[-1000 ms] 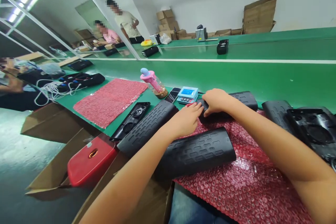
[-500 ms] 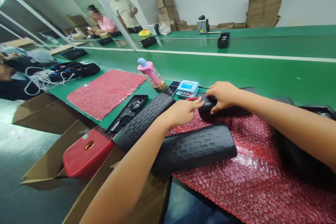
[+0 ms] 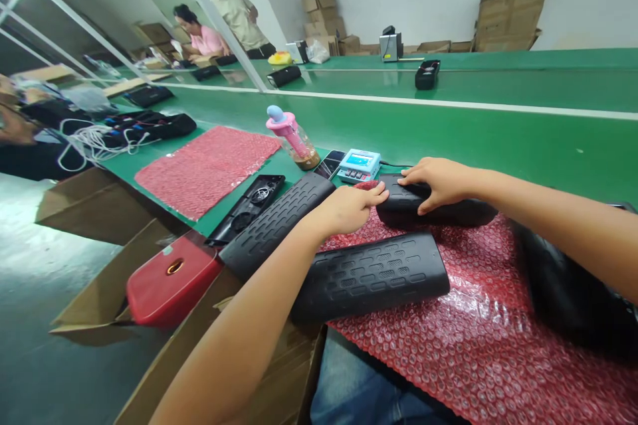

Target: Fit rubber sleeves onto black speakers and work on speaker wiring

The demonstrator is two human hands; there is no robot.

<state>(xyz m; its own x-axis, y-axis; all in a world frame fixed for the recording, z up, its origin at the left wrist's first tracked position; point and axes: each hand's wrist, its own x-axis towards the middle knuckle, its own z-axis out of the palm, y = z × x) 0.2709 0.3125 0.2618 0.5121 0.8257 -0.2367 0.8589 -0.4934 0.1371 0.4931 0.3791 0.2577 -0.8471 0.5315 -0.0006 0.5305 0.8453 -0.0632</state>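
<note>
Both of my hands meet on one black speaker shell (image 3: 438, 209) lying across the far edge of the red bubble wrap (image 3: 473, 345). My right hand (image 3: 438, 182) lies over its top with the fingers curled loosely down the near side, a light hold and not a clamp; my left hand (image 3: 349, 209) is flat and open, fingertips just touching the shell's left end. To do this well I judge the left fingers should steady that end while the right keeps the rounded body from rolling on the soft sheet. Just in front lies a second ribbed shell (image 3: 371, 275), and a third one (image 3: 276, 222) angles off to the left beside a red case (image 3: 172, 279). Beyond my hands sit a small blue meter (image 3: 359, 165) and a pink bottle (image 3: 292, 139) on the green bench (image 3: 498, 139).
</note>
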